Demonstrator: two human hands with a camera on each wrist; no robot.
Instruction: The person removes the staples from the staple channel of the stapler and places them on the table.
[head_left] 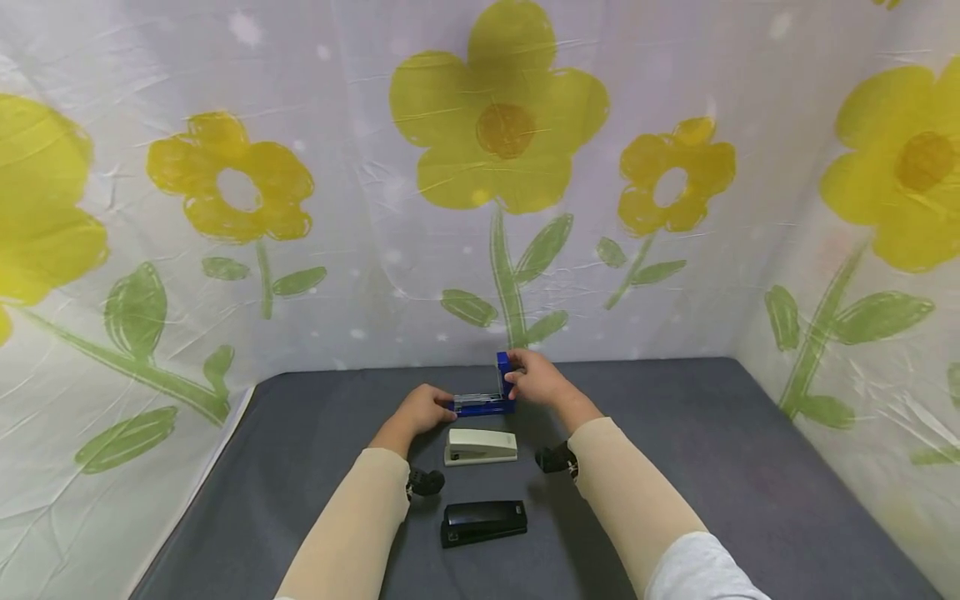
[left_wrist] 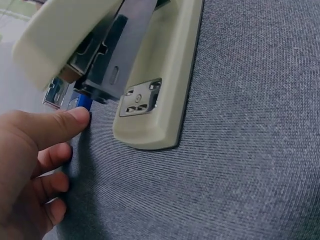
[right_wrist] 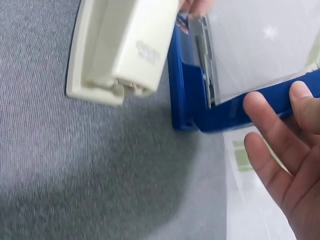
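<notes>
A blue stapler (head_left: 483, 409) lies at the far side of the table, folded wide open. Its base is flat, with the metal magazine showing, and its top arm (right_wrist: 230, 116) stands up at the right end. My left hand (head_left: 422, 408) holds the left end of the base; in the left wrist view the thumb (left_wrist: 75, 118) rests on the blue tip. With thumb and fingers, my right hand (head_left: 538, 379) grips the raised arm. Close in front of the blue stapler sits a cream stapler (head_left: 482, 445), which partly hides it in the left wrist view.
Nearer to me, between my forearms, a black stapler (head_left: 483, 522) lies on the dark grey tabletop (head_left: 637, 467). Behind the table hangs a pale cloth backdrop (head_left: 360, 292) printed with yellow flowers. Small black wrist cameras (head_left: 426, 482) hang below both wrists.
</notes>
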